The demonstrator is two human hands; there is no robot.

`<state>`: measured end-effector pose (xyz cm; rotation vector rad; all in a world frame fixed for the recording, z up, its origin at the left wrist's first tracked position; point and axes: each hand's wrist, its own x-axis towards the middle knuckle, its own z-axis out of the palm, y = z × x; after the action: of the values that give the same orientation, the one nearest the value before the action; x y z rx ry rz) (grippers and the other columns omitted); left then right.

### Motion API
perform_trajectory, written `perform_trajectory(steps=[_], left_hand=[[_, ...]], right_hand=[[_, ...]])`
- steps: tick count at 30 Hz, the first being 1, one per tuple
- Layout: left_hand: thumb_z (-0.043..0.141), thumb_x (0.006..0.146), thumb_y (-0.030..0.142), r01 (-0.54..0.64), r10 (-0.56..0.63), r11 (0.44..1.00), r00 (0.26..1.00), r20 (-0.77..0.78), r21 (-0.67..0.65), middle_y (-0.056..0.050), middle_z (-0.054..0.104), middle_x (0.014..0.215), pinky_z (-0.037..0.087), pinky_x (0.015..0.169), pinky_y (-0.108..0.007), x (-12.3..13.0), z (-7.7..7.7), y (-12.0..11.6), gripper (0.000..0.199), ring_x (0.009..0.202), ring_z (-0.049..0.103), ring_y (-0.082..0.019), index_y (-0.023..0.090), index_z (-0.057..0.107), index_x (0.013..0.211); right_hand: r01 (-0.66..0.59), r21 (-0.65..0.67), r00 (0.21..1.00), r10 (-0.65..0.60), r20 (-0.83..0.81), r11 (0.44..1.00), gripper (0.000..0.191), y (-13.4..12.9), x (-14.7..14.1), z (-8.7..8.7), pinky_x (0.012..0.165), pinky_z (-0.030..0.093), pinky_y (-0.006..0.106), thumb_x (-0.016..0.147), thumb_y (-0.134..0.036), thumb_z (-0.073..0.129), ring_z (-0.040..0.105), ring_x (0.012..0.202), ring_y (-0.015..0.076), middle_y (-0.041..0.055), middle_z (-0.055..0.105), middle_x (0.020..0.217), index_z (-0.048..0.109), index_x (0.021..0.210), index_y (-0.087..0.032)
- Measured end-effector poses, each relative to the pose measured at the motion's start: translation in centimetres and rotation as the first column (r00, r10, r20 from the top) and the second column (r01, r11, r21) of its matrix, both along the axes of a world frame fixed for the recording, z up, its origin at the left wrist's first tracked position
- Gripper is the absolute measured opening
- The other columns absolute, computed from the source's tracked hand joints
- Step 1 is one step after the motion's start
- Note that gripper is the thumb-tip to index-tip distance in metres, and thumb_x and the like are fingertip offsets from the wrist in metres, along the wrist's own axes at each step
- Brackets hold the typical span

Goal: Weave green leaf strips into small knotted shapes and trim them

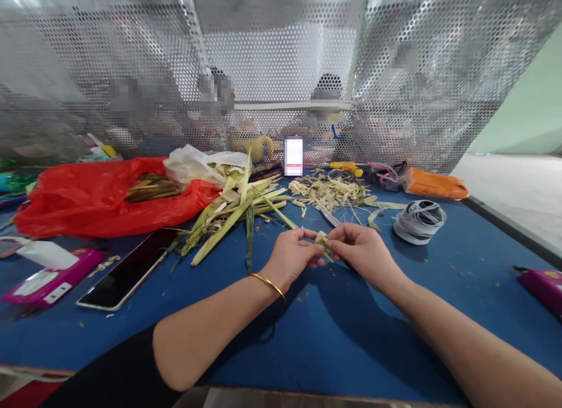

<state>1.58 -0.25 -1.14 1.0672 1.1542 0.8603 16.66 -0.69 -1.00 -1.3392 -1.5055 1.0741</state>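
Note:
My left hand (295,253), with a gold bangle at the wrist, pinches a small piece of pale green leaf (322,239) above the blue table. The fingers of my right hand (357,249) close on the same piece from the right. A narrow green strip sticks out below it, between the fingertips. Long pale green leaves (228,220) lie in a pile to the left of my hands. Just beyond my hands is a heap of leaf scraps (336,191), with a thin blade-like piece (327,216) near my fingers.
On the blue table (281,349), a red bag (88,197), a black phone (132,270) and a purple box (55,279) lie left. A roll of grey strip (420,222) and an orange packet (434,184) sit right. Behind a perforated metal screen (281,51) are people.

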Motion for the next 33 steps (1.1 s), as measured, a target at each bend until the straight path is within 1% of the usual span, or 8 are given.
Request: perform_trajectory(steps=[6, 11, 14, 17, 22, 25, 29, 33], left_hand=[[0.061, 0.073, 0.005, 0.072, -0.063, 0.991, 0.995, -0.074, 0.116, -0.004, 0.069, 0.063, 0.051, 0.054, -0.022, -0.1, -0.2, 0.1, 0.017, 0.051, 0.064, -0.012, 0.012, 0.064, 0.089], [0.062, 0.072, 0.012, 0.197, -0.134, 0.951, 0.957, -0.256, 0.238, -0.006, 0.072, 0.070, 0.052, 0.057, -0.024, -0.5, 0.0, 0.1, 0.019, 0.058, 0.067, -0.016, 0.013, 0.070, 0.089], [0.060, 0.075, 0.020, 0.283, -0.165, 0.912, 0.915, -0.367, 0.296, -0.005, 0.073, 0.075, 0.050, 0.058, -0.023, -0.9, -0.1, 0.1, 0.019, 0.063, 0.068, -0.016, 0.016, 0.072, 0.089], [0.057, 0.078, 0.030, 0.378, -0.168, 0.855, 0.851, -0.498, 0.356, -0.004, 0.072, 0.069, 0.047, 0.058, -0.022, -1.1, -0.2, 0.0, 0.021, 0.063, 0.067, -0.016, 0.018, 0.073, 0.083], [0.058, 0.074, 0.026, 0.473, -0.144, 0.810, 0.734, -0.663, 0.348, -0.001, 0.067, 0.060, 0.039, 0.052, -0.021, -1.2, 0.1, 0.0, 0.014, 0.060, 0.063, -0.016, 0.018, 0.070, 0.072], [0.058, 0.071, 0.022, 0.495, -0.271, 0.819, 0.778, -0.568, 0.288, 0.000, 0.065, 0.059, 0.042, 0.053, -0.021, -1.2, -0.3, 0.2, 0.010, 0.059, 0.063, -0.015, 0.017, 0.067, 0.073], [0.059, 0.069, 0.021, 0.510, -0.479, 0.848, 0.854, -0.202, 0.144, 0.000, 0.062, 0.060, 0.049, 0.057, -0.026, -1.0, -0.8, 0.4, 0.009, 0.053, 0.061, -0.014, 0.014, 0.063, 0.074], [0.066, 0.065, 0.023, 0.511, -0.510, 0.857, 0.860, -0.031, 0.064, -0.001, 0.062, 0.059, 0.052, 0.064, -0.029, -1.0, 0.0, 0.2, 0.012, 0.055, 0.062, -0.014, 0.012, 0.062, 0.070]], right_hand=[[0.004, 0.022, 1.000, -0.003, -0.015, 1.000, 0.018, 0.1, 0.0, -0.3, 0.048, 0.044, 0.022, 0.069, -0.025, 0.065, 0.058, 0.047, 0.0110, -0.0066, 0.059, 0.055, 0.053, 0.081, -0.020], [-0.107, -0.026, 0.994, 0.108, 0.010, 0.994, 0.019, 0.0, 0.1, -0.3, 0.051, 0.048, 0.024, 0.072, -0.033, 0.065, 0.060, 0.052, 0.0120, -0.0024, 0.062, 0.062, 0.058, 0.081, -0.018], [-0.109, -0.041, 0.994, 0.108, -0.019, 0.993, 0.021, 0.0, 0.0, -0.1, 0.051, 0.049, 0.024, 0.072, -0.037, 0.065, 0.059, 0.051, 0.0117, -0.0021, 0.061, 0.061, 0.057, 0.074, -0.018], [-0.084, -0.089, 0.996, 0.082, -0.028, 0.992, 0.022, 0.0, 0.0, -0.1, 0.049, 0.049, 0.024, 0.072, -0.037, 0.064, 0.058, 0.049, 0.0116, -0.0028, 0.059, 0.058, 0.054, 0.068, -0.018], [-0.110, -0.100, 0.992, 0.116, 0.051, 0.989, 0.014, 0.0, 0.4, -0.1, 0.046, 0.041, 0.020, 0.071, -0.028, 0.062, 0.053, 0.046, 0.0087, -0.0031, 0.057, 0.054, 0.058, 0.065, -0.017], [-0.102, -0.098, 0.993, 0.107, 0.045, 0.990, 0.015, 0.0, 0.5, 0.1, 0.043, 0.034, 0.019, 0.070, -0.029, 0.062, 0.047, 0.044, 0.0071, -0.0039, 0.054, 0.052, 0.059, 0.063, -0.016], [-0.032, -0.013, 0.999, 0.031, -0.010, 0.999, 0.021, 0.1, 0.3, 0.0, 0.044, 0.032, 0.020, 0.071, -0.035, 0.062, 0.042, 0.044, 0.0072, -0.0062, 0.048, 0.049, 0.054, 0.062, -0.017], [0.036, 0.088, 0.997, -0.042, 0.058, 0.995, 0.021, 0.3, 0.1, -0.4, 0.044, 0.032, 0.021, 0.076, -0.036, 0.057, 0.040, 0.045, 0.0085, -0.0063, 0.047, 0.049, 0.052, 0.066, -0.019]])
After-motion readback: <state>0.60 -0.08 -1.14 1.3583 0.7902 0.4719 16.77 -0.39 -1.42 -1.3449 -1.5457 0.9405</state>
